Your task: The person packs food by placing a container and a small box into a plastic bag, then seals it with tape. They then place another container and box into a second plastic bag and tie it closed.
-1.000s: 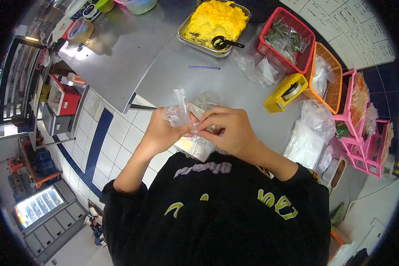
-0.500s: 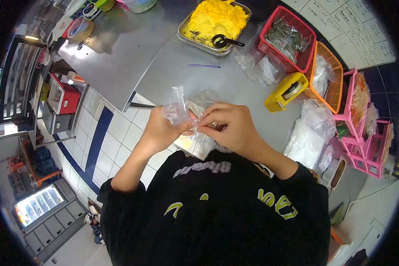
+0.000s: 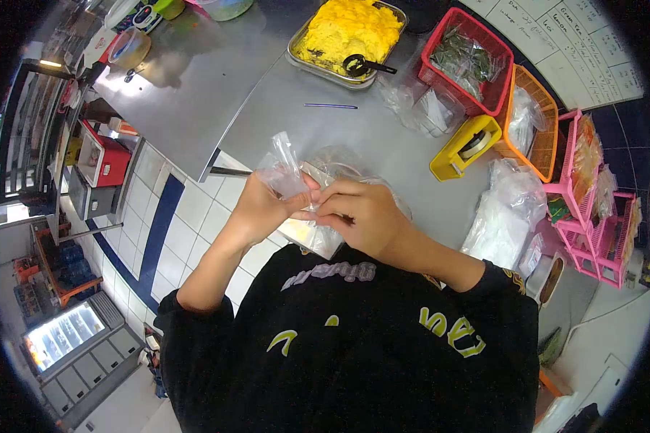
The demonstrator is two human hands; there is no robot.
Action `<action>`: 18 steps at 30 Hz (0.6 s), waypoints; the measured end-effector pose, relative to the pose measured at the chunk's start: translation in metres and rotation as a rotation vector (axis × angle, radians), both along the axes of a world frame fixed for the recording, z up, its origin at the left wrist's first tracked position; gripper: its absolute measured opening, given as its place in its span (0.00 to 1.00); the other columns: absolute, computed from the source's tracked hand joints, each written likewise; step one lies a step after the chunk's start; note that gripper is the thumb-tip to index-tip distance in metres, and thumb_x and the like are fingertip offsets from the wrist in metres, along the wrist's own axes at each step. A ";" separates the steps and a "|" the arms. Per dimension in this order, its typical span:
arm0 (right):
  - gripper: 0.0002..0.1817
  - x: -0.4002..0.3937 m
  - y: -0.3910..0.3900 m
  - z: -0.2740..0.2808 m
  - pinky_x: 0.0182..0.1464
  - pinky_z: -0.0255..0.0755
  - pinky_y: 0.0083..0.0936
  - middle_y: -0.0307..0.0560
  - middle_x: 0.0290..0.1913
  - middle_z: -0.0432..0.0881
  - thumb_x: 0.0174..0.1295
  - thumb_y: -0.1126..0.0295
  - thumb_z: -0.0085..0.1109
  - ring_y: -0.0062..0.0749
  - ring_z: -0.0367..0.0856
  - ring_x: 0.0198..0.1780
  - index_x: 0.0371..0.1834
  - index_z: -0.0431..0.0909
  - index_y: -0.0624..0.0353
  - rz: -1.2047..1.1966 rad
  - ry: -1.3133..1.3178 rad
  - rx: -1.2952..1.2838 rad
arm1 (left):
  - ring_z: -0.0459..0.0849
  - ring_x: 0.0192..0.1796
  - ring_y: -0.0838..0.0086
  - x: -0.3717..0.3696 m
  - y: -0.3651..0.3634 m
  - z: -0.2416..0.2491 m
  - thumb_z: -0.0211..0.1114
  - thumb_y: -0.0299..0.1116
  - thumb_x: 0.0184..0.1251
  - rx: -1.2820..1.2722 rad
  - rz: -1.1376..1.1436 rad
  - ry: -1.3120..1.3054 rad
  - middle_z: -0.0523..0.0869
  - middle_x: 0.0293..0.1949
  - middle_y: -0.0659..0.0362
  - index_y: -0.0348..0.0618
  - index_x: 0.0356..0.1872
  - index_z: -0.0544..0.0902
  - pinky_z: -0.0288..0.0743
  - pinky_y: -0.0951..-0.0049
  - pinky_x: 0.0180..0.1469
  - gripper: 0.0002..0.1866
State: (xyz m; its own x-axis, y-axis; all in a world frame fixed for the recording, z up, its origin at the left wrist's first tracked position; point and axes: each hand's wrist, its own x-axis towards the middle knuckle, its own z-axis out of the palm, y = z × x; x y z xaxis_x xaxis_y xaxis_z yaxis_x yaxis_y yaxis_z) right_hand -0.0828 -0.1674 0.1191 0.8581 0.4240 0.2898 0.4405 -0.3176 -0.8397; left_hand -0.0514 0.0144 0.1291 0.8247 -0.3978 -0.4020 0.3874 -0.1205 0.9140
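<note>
My left hand (image 3: 263, 209) is closed around the gathered neck of a clear plastic bag (image 3: 283, 155), whose top sticks up above the thumb. My right hand (image 3: 365, 220) pinches at the same neck, its fingertips meeting the left thumb and forefinger. Below and behind the hands, at the near edge of the metal table, is a whitish box (image 3: 314, 238) with a pale yellow patch, partly hidden by both hands. More clear plastic (image 3: 343, 159) bulges out behind the knuckles.
On the metal table (image 3: 267, 94) lies a thin blue-purple stick (image 3: 331, 106). A tray of yellow food (image 3: 354, 36) with a black spoon (image 3: 365, 66) stands farther back. To the right are a yellow tape dispenser (image 3: 464, 148), red basket (image 3: 477, 65), orange basket (image 3: 531, 123), pink rack (image 3: 588, 231) and plastic bags (image 3: 502, 216).
My right hand has turned slightly, its fingers closing in over the bag's neck. The bag's top leans more to the left, while the left hand stays nearly in place.
</note>
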 end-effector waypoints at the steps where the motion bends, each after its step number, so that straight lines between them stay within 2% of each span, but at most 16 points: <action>1: 0.09 -0.002 -0.001 0.000 0.36 0.72 0.28 0.47 0.37 0.77 0.47 0.75 0.63 0.38 0.78 0.34 0.33 0.78 0.64 0.035 0.007 -0.028 | 0.83 0.38 0.73 0.000 0.000 -0.001 0.62 0.19 0.57 0.000 -0.001 0.000 0.82 0.33 0.55 0.32 0.36 0.79 0.82 0.74 0.37 0.06; 2: 0.11 -0.004 -0.001 0.001 0.40 0.72 0.32 0.50 0.40 0.75 0.50 0.74 0.60 0.42 0.78 0.38 0.37 0.76 0.66 0.069 0.015 -0.056 | 0.83 0.38 0.72 0.000 0.000 -0.003 0.62 0.19 0.58 -0.012 0.019 0.054 0.82 0.34 0.55 0.32 0.37 0.78 0.83 0.73 0.38 0.06; 3: 0.11 -0.006 -0.001 0.001 0.40 0.72 0.32 0.50 0.40 0.75 0.50 0.74 0.60 0.42 0.78 0.38 0.37 0.76 0.66 0.066 0.014 -0.056 | 0.83 0.37 0.72 0.000 0.000 -0.004 0.61 0.19 0.58 -0.023 0.037 0.108 0.81 0.35 0.55 0.32 0.37 0.77 0.84 0.72 0.38 0.06; 5: 0.17 -0.010 0.001 0.002 0.43 0.73 0.32 0.53 0.43 0.73 0.52 0.74 0.57 0.43 0.77 0.41 0.45 0.71 0.69 0.071 -0.005 -0.156 | 0.82 0.38 0.71 0.000 -0.001 -0.004 0.61 0.19 0.58 -0.020 0.050 0.121 0.81 0.35 0.54 0.32 0.38 0.77 0.84 0.72 0.38 0.07; 7: 0.17 -0.014 0.002 -0.001 0.43 0.73 0.32 0.54 0.43 0.73 0.54 0.74 0.55 0.44 0.77 0.41 0.46 0.70 0.69 0.059 -0.085 -0.201 | 0.82 0.38 0.71 -0.002 -0.001 -0.005 0.61 0.19 0.58 -0.017 0.065 0.134 0.81 0.35 0.54 0.31 0.38 0.76 0.84 0.73 0.38 0.07; 9: 0.16 -0.016 0.002 -0.007 0.43 0.73 0.33 0.55 0.43 0.73 0.55 0.73 0.53 0.45 0.77 0.41 0.47 0.69 0.69 0.048 -0.166 -0.247 | 0.81 0.36 0.75 -0.004 0.001 -0.010 0.65 0.22 0.56 -0.040 0.088 0.107 0.81 0.34 0.57 0.36 0.37 0.77 0.81 0.76 0.36 0.08; 12: 0.12 -0.011 0.002 -0.011 0.41 0.73 0.34 0.55 0.42 0.73 0.57 0.74 0.50 0.45 0.77 0.39 0.44 0.70 0.67 0.062 -0.211 -0.155 | 0.81 0.35 0.75 -0.006 0.001 -0.012 0.62 0.20 0.58 -0.124 0.098 0.055 0.79 0.37 0.58 0.34 0.39 0.77 0.80 0.77 0.35 0.08; 13: 0.09 -0.010 0.003 -0.009 0.36 0.72 0.32 0.52 0.39 0.74 0.54 0.76 0.54 0.43 0.77 0.36 0.38 0.72 0.65 -0.031 -0.169 -0.091 | 0.81 0.35 0.75 -0.008 -0.001 -0.012 0.62 0.20 0.58 -0.124 0.090 0.055 0.79 0.37 0.58 0.34 0.39 0.77 0.80 0.77 0.35 0.08; 14: 0.06 -0.008 0.003 -0.008 0.31 0.72 0.30 0.50 0.37 0.76 0.51 0.77 0.59 0.41 0.78 0.33 0.31 0.74 0.63 -0.127 -0.127 -0.027 | 0.81 0.37 0.75 -0.011 -0.004 -0.012 0.61 0.19 0.58 -0.094 0.102 -0.090 0.79 0.37 0.57 0.33 0.39 0.76 0.81 0.77 0.36 0.08; 15: 0.06 -0.005 0.002 -0.008 0.31 0.72 0.30 0.50 0.37 0.76 0.51 0.77 0.59 0.41 0.78 0.33 0.31 0.74 0.63 -0.138 -0.128 -0.029 | 0.81 0.38 0.74 -0.013 -0.006 -0.012 0.59 0.17 0.59 -0.066 0.112 -0.235 0.80 0.36 0.57 0.31 0.40 0.75 0.82 0.77 0.36 0.08; 16: 0.05 -0.002 0.001 -0.007 0.31 0.71 0.30 0.50 0.36 0.76 0.50 0.78 0.58 0.41 0.77 0.33 0.30 0.73 0.63 -0.176 -0.060 0.001 | 0.81 0.38 0.74 -0.016 -0.006 -0.013 0.59 0.17 0.59 -0.068 0.099 -0.235 0.80 0.36 0.57 0.31 0.40 0.75 0.82 0.77 0.36 0.08; 18: 0.04 0.002 0.000 -0.007 0.32 0.71 0.30 0.50 0.36 0.76 0.50 0.79 0.57 0.42 0.77 0.32 0.28 0.73 0.63 -0.231 0.007 0.030 | 0.80 0.36 0.75 -0.019 -0.005 -0.015 0.58 0.16 0.58 0.082 -0.024 -0.473 0.80 0.36 0.55 0.31 0.42 0.76 0.81 0.78 0.34 0.11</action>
State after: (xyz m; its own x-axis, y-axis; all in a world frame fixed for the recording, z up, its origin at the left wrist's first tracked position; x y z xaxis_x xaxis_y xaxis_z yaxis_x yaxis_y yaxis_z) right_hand -0.0811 -0.1672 0.1121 0.9335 0.2070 0.2929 0.3528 -0.3840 -0.8533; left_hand -0.0707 0.0095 0.1140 0.9158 -0.4012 -0.0160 -0.0721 -0.2035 0.9764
